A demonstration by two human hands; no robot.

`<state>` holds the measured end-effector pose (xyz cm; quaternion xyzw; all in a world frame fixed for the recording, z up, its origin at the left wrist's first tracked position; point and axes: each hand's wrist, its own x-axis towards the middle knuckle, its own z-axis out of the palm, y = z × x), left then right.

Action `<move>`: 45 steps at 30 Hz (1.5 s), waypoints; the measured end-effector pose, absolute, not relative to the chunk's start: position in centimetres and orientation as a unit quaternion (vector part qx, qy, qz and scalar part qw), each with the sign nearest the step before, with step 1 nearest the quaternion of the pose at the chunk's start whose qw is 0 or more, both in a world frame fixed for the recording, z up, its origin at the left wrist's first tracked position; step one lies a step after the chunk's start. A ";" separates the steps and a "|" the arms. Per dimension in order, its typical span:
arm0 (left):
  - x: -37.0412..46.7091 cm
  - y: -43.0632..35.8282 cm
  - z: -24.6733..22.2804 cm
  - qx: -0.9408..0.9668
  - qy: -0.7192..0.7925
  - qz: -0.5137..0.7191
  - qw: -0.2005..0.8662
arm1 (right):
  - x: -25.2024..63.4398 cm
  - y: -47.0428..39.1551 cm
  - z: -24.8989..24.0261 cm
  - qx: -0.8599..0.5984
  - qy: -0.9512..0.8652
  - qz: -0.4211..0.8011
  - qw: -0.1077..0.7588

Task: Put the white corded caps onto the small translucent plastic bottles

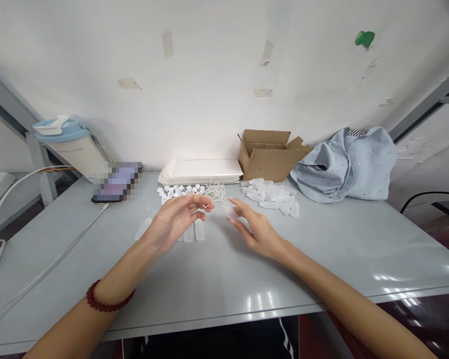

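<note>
From the head view, we see our right hand (pixel 260 232) pinching 1 translucent plastic case (pixel 229 211) between thumb and fingertip, over the middle of the grey table (pixel 217 294). The case's long axis seems to slant from far left to near right. Our left hand (pixel 175 219) appears empty, fingers apart and loosely curled, left of the case without touching it. White cords (pixel 216 191) lie towards the table's far edge.

A pixelated phone (pixel 116 183) lies plugged into a white cable (pixel 65 250) near a blue-lidded cup (pixel 73 149); at the other side, a pale blue cloth bag (pixel 353 164) slumps against the wall (pixel 209 75), which bears tape scraps and a green hook (pixel 364 39)
</note>
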<state>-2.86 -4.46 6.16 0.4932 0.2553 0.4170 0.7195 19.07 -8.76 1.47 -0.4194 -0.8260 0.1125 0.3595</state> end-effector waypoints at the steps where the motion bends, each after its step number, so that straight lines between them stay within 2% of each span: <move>1: -2.9 -4.5 6.1 0.494 0.256 0.415 0.720 | 19.1 -8.8 1.5 -0.419 -0.826 0.114 0.359; 13: -2.6 -4.4 5.4 0.522 0.281 0.397 0.701 | 18.9 -8.8 1.8 -0.397 -0.825 0.137 0.377; 16: -2.4 -4.6 5.2 0.573 0.312 0.387 0.652 | 18.7 -9.1 2.2 -0.397 -0.797 0.209 0.405; 20: -1.7 -5.5 5.1 0.701 0.371 0.365 0.487 | 18.3 -9.5 2.8 -0.389 -0.730 0.373 0.420; 22: -1.3 -5.9 5.0 0.723 0.372 0.366 0.453 | 18.2 -9.6 2.9 -0.373 -0.707 0.431 0.420; 30: -1.2 -5.7 4.6 0.694 0.372 0.342 0.512 | 17.8 -9.9 2.8 -0.335 -0.635 0.552 0.425; 36: -1.1 -5.8 4.7 0.708 0.399 0.340 0.474 | 17.7 -9.7 3.0 -0.321 -0.582 0.613 0.427; 41: -0.9 -6.4 4.3 0.759 0.373 0.432 0.315 | 17.9 -9.3 3.0 -0.291 -0.499 0.691 0.435; 45: -0.6 -6.9 3.8 0.835 0.288 0.437 0.167 | 18.1 -9.1 3.0 -0.270 -0.430 0.746 0.430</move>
